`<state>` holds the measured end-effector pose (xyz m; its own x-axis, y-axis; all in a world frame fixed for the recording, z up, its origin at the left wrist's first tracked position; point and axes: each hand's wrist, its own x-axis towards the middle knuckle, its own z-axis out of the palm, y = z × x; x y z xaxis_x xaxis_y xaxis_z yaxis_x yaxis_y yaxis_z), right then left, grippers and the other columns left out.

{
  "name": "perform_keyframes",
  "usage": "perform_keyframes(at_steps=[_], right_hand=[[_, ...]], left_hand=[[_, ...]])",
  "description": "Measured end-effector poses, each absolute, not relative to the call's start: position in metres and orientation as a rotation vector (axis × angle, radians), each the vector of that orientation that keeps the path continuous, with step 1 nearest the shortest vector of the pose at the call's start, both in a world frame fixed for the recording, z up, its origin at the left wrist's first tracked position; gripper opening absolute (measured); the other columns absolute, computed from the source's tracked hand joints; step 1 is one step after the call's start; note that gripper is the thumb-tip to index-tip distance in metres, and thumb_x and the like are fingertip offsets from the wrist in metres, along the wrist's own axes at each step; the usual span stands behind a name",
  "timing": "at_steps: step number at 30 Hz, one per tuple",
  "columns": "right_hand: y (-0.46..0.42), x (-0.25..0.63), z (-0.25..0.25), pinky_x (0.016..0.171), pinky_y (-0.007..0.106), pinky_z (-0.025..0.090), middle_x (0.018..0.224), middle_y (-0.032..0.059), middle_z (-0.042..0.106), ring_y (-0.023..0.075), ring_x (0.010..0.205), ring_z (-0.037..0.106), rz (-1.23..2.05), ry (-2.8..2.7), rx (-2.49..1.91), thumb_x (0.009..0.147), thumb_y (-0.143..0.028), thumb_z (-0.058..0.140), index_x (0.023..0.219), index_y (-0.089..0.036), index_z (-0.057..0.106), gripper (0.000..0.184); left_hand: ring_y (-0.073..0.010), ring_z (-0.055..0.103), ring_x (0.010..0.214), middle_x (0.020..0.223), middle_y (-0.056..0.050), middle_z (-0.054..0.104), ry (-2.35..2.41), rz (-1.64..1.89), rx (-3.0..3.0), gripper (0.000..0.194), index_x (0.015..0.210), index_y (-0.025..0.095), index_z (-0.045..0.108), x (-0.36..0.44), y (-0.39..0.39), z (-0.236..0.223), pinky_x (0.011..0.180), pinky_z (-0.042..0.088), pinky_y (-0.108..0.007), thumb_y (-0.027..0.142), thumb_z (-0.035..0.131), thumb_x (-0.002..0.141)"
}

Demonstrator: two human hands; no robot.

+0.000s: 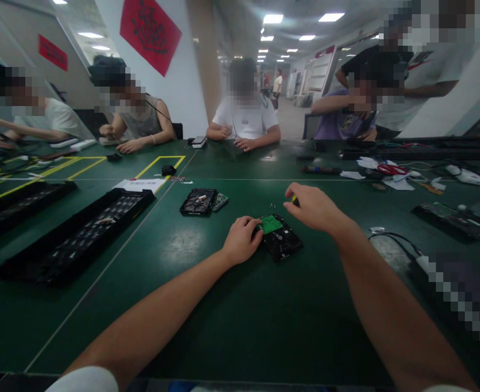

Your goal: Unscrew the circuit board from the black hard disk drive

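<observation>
A black hard drive [284, 245] with a green circuit board [271, 224] lies flat on the green table in front of me. My left hand [244, 239] grips its left edge, fingers curled and pressed against the side. Up and to the right of the drive, my right hand [313, 207] is closed around a small yellow-and-black tool handle [295, 201]; most of it is hidden by the fingers, and it is apart from the drive. Tiny screw-like bits [272, 206] lie just beyond the drive.
Another hard drive [198, 202] sits at the left, beside a loose circuit board [220, 202]. Farther left is a long black tray [88, 239]. Cables and papers [391, 169] clutter the right, near another circuit-board device [448, 219]. Several people sit across the table.
</observation>
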<state>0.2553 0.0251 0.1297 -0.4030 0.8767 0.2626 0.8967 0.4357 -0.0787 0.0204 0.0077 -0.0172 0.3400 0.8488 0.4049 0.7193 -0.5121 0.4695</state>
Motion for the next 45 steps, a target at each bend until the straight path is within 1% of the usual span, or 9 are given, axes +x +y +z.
perform_keyframes(at_steps=[3, 5, 11, 17, 23, 27, 33, 38, 45], right_hand=[[0.024, 0.254, 0.129, 0.087, 0.034, 0.048, 0.115, 0.0134, 0.074, 0.0271, 0.102, 0.070, -0.062, -2.470, -1.442, 0.090, -0.016, 0.058, 0.112, -0.018, 0.062, 0.023], [0.023, 0.253, 0.130, 0.085, 0.035, 0.048, 0.112, 0.0134, 0.075, 0.0279, 0.099, 0.070, -0.066, -2.460, -1.501, 0.090, -0.016, 0.059, 0.115, -0.018, 0.062, 0.025], [0.020, 0.250, 0.132, 0.074, 0.040, 0.048, 0.099, 0.0165, 0.076, 0.0352, 0.091, 0.072, -0.193, -2.319, -1.797, 0.099, -0.045, 0.061, 0.115, -0.018, 0.060, 0.032], [0.018, 0.248, 0.132, 0.087, 0.038, 0.049, 0.122, 0.0169, 0.072, 0.0306, 0.105, 0.070, -0.083, -2.423, -1.543, 0.095, -0.022, 0.057, 0.120, -0.017, 0.061, 0.026], [0.019, 0.250, 0.132, 0.088, 0.041, 0.049, 0.116, 0.0167, 0.074, 0.0332, 0.104, 0.071, -0.098, -2.409, -1.627, 0.101, -0.034, 0.058, 0.117, -0.017, 0.062, 0.024], [0.019, 0.250, 0.133, 0.090, 0.035, 0.048, 0.120, 0.0145, 0.073, 0.0282, 0.107, 0.069, 0.065, -2.427, -1.473, 0.104, -0.023, 0.045, 0.117, -0.018, 0.062, 0.022], [0.015, 0.244, 0.137, 0.073, 0.033, 0.041, 0.091, 0.0089, 0.076, 0.0260, 0.082, 0.069, 0.014, -2.383, -1.517, 0.105, -0.030, 0.054, 0.116, -0.019, 0.061, 0.017], [0.020, 0.251, 0.137, 0.071, 0.032, 0.040, 0.084, 0.0067, 0.075, 0.0255, 0.080, 0.068, 0.000, -2.284, -1.527, 0.099, -0.046, 0.068, 0.096, -0.022, 0.067, 0.025], [0.021, 0.248, 0.137, 0.069, 0.030, 0.047, 0.070, 0.0035, 0.072, 0.0208, 0.068, 0.071, 0.460, -2.163, -1.465, 0.104, -0.057, 0.053, 0.084, -0.021, 0.068, 0.044]], left_hand=[[-0.0304, 0.060, 0.119, 0.123, -0.012, 0.066, 1.425, 0.907, 2.400, 0.033, 0.131, 0.023, 0.066, 0.021, 0.008, -0.018, 0.108, 0.050, -0.051, 0.035, 0.058, 0.101], [-0.0304, 0.060, 0.120, 0.123, -0.012, 0.065, 1.425, 0.903, 2.402, 0.034, 0.131, 0.022, 0.065, 0.021, 0.008, -0.018, 0.108, 0.049, -0.051, 0.036, 0.058, 0.101], [-0.0301, 0.060, 0.120, 0.124, -0.012, 0.065, 1.425, 0.907, 2.404, 0.033, 0.131, 0.023, 0.065, 0.021, 0.008, -0.018, 0.107, 0.050, -0.051, 0.035, 0.058, 0.101], [-0.0300, 0.060, 0.119, 0.123, -0.012, 0.065, 1.424, 0.911, 2.407, 0.033, 0.132, 0.022, 0.065, 0.021, 0.008, -0.018, 0.107, 0.050, -0.050, 0.035, 0.058, 0.101], [-0.0302, 0.060, 0.120, 0.123, -0.012, 0.065, 1.426, 0.905, 2.415, 0.033, 0.131, 0.022, 0.065, 0.022, 0.008, -0.018, 0.108, 0.050, -0.050, 0.035, 0.058, 0.101], [-0.0305, 0.059, 0.120, 0.124, -0.012, 0.065, 1.426, 0.901, 2.414, 0.034, 0.131, 0.021, 0.065, 0.021, 0.008, -0.018, 0.107, 0.049, -0.050, 0.035, 0.057, 0.101], [-0.0303, 0.059, 0.119, 0.124, -0.012, 0.065, 1.432, 0.897, 2.406, 0.035, 0.132, 0.021, 0.065, 0.021, 0.007, -0.017, 0.107, 0.049, -0.050, 0.036, 0.057, 0.102], [-0.0305, 0.059, 0.119, 0.125, -0.013, 0.065, 1.429, 0.894, 2.402, 0.035, 0.131, 0.021, 0.065, 0.022, 0.007, -0.016, 0.107, 0.049, -0.050, 0.036, 0.057, 0.102], [-0.0300, 0.059, 0.119, 0.123, -0.012, 0.065, 1.428, 0.902, 2.406, 0.034, 0.132, 0.021, 0.065, 0.022, 0.008, -0.018, 0.107, 0.049, -0.050, 0.035, 0.057, 0.101]])
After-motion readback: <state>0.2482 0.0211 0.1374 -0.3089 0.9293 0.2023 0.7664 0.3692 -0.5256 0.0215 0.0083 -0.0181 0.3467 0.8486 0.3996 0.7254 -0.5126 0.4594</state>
